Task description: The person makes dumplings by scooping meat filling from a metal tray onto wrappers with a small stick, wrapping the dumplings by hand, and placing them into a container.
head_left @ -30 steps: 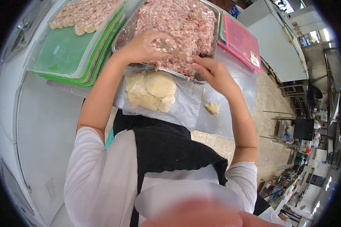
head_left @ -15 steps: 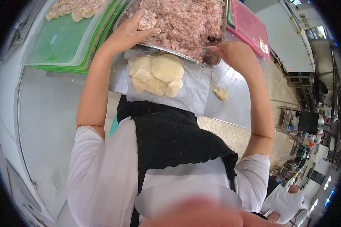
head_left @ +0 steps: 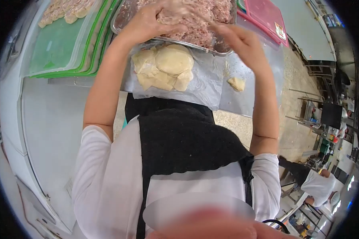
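Over the metal tray [head_left: 114, 24] of minced meat [head_left: 193, 31], my left hand [head_left: 147, 24] is curled around a filled dumpling [head_left: 169, 16], which is blurred. My right hand [head_left: 241, 42] grips a thin tool [head_left: 201, 16] that reaches left toward the dumpling; motion smears it, so its exact kind is unclear. Just below the tray, a stack of pale round dough wrappers [head_left: 173, 61] lies on a clear plastic sheet [head_left: 206, 89]. A small scrap of dough [head_left: 237, 83] sits on the metal table [head_left: 243, 103] to the right.
Stacked green-rimmed plastic trays [head_left: 62, 47] stand at the left, with rows of finished dumplings [head_left: 66, 11] on the top one. A pink plastic lid [head_left: 265, 18] lies beyond the meat at the right. Another person [head_left: 319, 185] is farther off at lower right.
My right hand has lifted from the tray's near right corner, swinging the tool leftward to the dumpling. My left hand stays over the tray's left side. The view has shifted slightly.
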Action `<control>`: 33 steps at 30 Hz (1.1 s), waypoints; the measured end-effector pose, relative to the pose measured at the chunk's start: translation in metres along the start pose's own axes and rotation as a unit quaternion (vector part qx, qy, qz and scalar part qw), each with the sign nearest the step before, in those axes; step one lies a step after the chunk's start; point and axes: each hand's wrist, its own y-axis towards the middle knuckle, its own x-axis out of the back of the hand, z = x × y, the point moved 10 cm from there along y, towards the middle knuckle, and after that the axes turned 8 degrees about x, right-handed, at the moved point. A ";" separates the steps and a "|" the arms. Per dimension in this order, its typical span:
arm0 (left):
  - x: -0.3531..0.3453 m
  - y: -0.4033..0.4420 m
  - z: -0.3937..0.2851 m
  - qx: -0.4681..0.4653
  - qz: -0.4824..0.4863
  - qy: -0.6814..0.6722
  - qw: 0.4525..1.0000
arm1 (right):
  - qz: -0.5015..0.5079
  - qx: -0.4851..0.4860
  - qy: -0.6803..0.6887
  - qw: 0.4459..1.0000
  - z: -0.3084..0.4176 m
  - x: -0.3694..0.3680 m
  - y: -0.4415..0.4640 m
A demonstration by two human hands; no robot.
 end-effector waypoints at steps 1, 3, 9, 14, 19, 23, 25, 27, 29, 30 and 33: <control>-0.014 0.003 0.001 0.048 0.078 -0.167 0.982 | -0.016 0.068 -0.047 0.996 0.004 -0.010 0.000; -0.020 0.004 0.006 0.056 0.080 -0.166 0.981 | -0.002 0.066 -0.060 0.996 -0.003 -0.016 -0.004; -0.021 0.014 0.033 0.077 0.067 -0.198 0.975 | 0.031 0.038 -0.229 0.972 0.003 0.029 0.000; -0.002 0.007 0.000 -0.063 -0.010 -0.097 0.993 | 0.043 0.056 -0.082 0.994 -0.014 -0.015 -0.001; -0.035 0.010 0.075 0.252 0.081 -0.196 0.944 | 0.004 0.082 -0.323 0.943 0.006 0.016 0.011; -0.012 0.011 0.039 0.185 0.034 -0.067 0.980 | -0.013 0.085 -0.314 0.945 0.011 -0.027 0.009; -0.017 0.006 0.043 0.183 0.038 -0.090 0.978 | 0.016 0.045 -0.356 0.933 -0.030 -0.023 0.011; -0.012 0.007 0.041 0.100 0.030 -0.111 0.988 | 0.084 -0.022 -0.390 0.917 -0.044 -0.011 0.011; 0.003 -0.001 0.019 0.112 0.045 -0.138 0.983 | 0.075 -0.022 -0.354 0.932 -0.046 0.012 0.003; 0.009 -0.001 0.012 0.121 0.053 -0.161 0.978 | 0.062 -0.014 -0.319 0.946 -0.042 0.023 0.005; 0.038 -0.006 -0.036 -0.138 -0.082 -0.063 0.985 | 0.016 -0.031 -0.158 0.987 0.002 0.031 0.000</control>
